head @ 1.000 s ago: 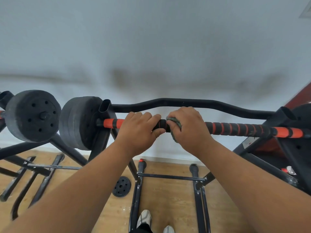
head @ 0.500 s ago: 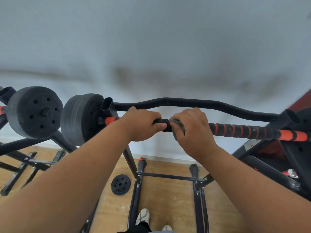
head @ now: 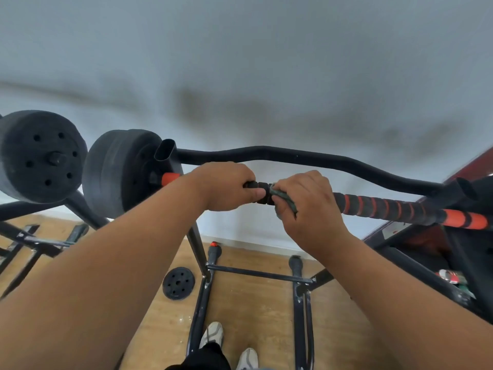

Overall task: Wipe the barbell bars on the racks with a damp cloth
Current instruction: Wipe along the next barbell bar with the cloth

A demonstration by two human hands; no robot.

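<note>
Wood-plank floor (head: 248, 311) and a pale, smudged wall (head: 240, 62) frame your view down over a black rack (head: 198, 252), whose feet and crossbar spread across the boards below. Your left hand (head: 226, 186) is wrapped around the barbell bar (head: 386, 208), thumb curled under it, just inside the orange sleeve by the left upright. Your right hand (head: 306, 206) is clamped around a gray-green cloth (head: 286, 202) folded over the bar, close beside the left hand, with a short black section of bar showing between them. To the right the bar runs on in black-and-orange stripes to an orange end. Behind it, a curved black bar (head: 293, 156) spans the rack. Stacked black plates (head: 117, 172) sit on the bar's left end, with a second barbell's plates (head: 40, 156) further left. A small loose plate (head: 178, 283) lies flat on the floor near the rack's foot. Your pale shoes (head: 213, 333) show at the bottom edge.
</note>
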